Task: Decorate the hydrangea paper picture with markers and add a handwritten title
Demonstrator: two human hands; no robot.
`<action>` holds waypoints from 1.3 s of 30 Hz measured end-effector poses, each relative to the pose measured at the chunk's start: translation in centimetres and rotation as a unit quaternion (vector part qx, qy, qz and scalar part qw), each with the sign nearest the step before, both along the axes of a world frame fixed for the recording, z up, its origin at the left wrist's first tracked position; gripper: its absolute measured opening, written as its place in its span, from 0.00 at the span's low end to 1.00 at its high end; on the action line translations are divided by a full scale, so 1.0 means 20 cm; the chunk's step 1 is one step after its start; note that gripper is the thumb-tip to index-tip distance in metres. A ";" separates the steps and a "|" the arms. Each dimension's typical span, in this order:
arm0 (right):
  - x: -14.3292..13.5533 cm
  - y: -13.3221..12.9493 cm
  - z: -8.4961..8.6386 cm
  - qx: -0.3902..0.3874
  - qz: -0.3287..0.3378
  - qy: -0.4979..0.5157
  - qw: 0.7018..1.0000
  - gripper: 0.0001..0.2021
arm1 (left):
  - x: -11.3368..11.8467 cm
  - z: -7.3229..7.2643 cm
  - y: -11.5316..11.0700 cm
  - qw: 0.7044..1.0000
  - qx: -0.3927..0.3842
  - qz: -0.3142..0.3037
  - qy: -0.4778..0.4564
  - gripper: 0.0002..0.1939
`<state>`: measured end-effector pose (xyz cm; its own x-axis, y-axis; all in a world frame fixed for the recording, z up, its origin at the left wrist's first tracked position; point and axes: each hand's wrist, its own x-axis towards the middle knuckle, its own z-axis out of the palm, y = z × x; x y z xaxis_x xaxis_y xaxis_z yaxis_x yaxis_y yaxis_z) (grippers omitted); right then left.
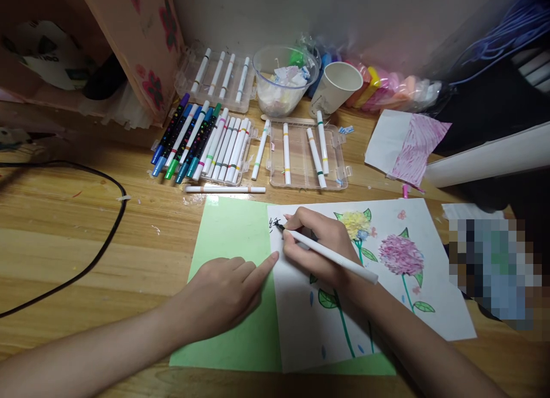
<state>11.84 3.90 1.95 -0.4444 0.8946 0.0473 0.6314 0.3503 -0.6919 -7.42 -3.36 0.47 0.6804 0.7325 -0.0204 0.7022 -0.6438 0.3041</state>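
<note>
Wooden desk (pixel 64 237) under warm light, pale wall behind, craft clutter all along the back edge. Front and centre: white flower drawing (pixel 387 306), lying over a green sheet (pixel 232 260). Everything else placed from that drawing.

Right hand (pixel 318 246) on the drawing's upper left corner, fingers pinched round a white marker (pixel 330 256), dark tip down on the paper beside a small black mark just started there. Marker barrel slanting back toward the drawing's pink bloom.

Left hand (pixel 223 292) just left of the drawing, flat on the green sheet, fingers mostly curled under, forefinger stretched out and touching the drawing's left edge, pinning it.

Behind the drawing: clear marker tray (pixel 307 174) with a few white pens, a row of coloured markers (pixel 201 143) further left, a loose white pen (pixel 224 189) lying crosswise nearest the green sheet. Farther back, clear bowl of scraps (pixel 283 80) and paper cup (pixel 335 86). Right of those, a scrap scribbled pink (pixel 415 146). Black cable (pixel 103 237) looping well left of the drawing.

Step in hand, by the look of it: writing at the corner, first strokes only. Next stroke likely needing steady tip pressure, small wrist movement, and that forefinger holding firm against the sheet sliding.
</note>
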 end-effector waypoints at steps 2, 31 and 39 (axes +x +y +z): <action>0.00 0.00 -0.01 0.005 -0.013 -0.002 1.000 0.06 | 0.00 0.00 0.00 1.000 -0.003 -0.001 0.001 0.23; 0.01 0.01 -0.01 0.045 0.045 -0.019 0.998 0.08 | 0.00 0.00 0.00 1.000 -0.003 -0.001 0.006 0.22; 0.01 0.01 0.00 0.043 0.053 -0.017 0.998 0.09 | 0.00 0.00 0.00 1.000 -0.010 0.000 0.004 0.22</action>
<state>11.95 4.19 1.97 -0.5393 0.8356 0.1049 0.6107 0.4738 -0.6345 -7.46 -3.44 0.44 0.6796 0.7324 -0.0414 0.7052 -0.6368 0.3117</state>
